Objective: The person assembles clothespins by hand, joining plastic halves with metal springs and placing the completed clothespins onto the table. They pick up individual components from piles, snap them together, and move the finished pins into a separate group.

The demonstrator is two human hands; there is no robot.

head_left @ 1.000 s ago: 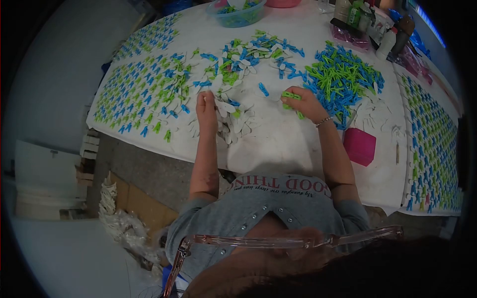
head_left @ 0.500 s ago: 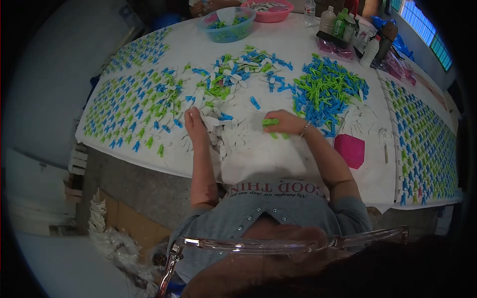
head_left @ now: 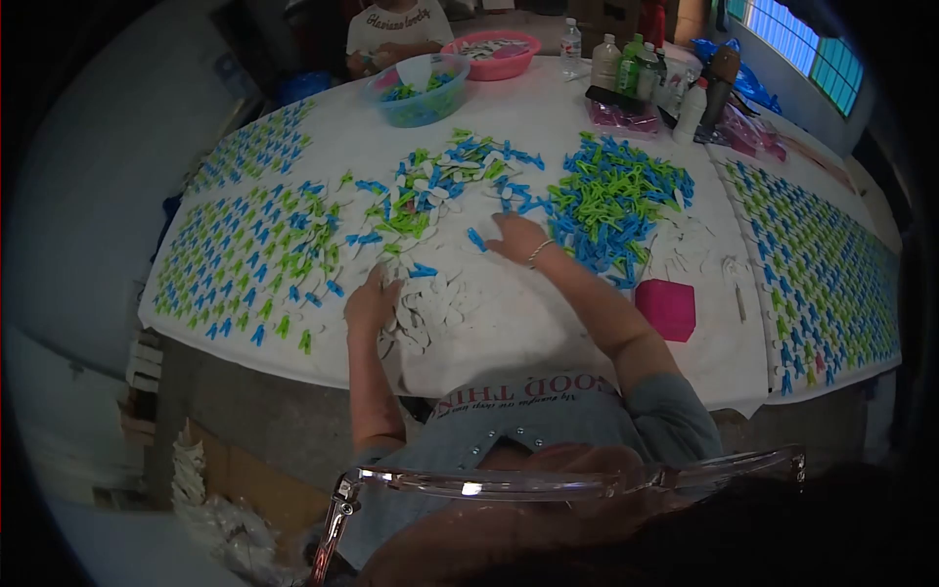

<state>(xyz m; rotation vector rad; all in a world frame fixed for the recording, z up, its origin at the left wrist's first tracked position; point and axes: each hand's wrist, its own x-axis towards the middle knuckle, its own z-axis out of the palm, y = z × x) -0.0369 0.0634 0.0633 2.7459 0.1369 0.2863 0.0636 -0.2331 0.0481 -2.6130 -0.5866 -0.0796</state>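
My right hand [head_left: 520,241] reaches over the table, thumb and fingers apart. A single blue clothespin [head_left: 476,239] lies right at its thumb side. My left hand [head_left: 373,304] rests at the left edge of a heap of flat white strips [head_left: 435,305], its fingers spread and partly over the strips. Another blue clothespin [head_left: 422,270] lies on the upper edge of that heap. Beyond my hands is a loose mix of green and blue clothespins with white pieces [head_left: 430,186]. A dense pile of green and blue clothespins [head_left: 616,196] lies to the right of my right hand.
Rows of clothespins [head_left: 235,259] cover the table's left side, more rows [head_left: 822,274] the right. A magenta box [head_left: 665,309] stands by my right forearm. A blue basin [head_left: 421,103], pink basin [head_left: 492,57] and bottles [head_left: 626,65] stand farther back. Another person [head_left: 396,34] sits across.
The green clothespins in my right hand are gone from it, and that hand has moved away toward the lone blue clothespin. My left hand has lowered to the white strips. The view has tilted up.
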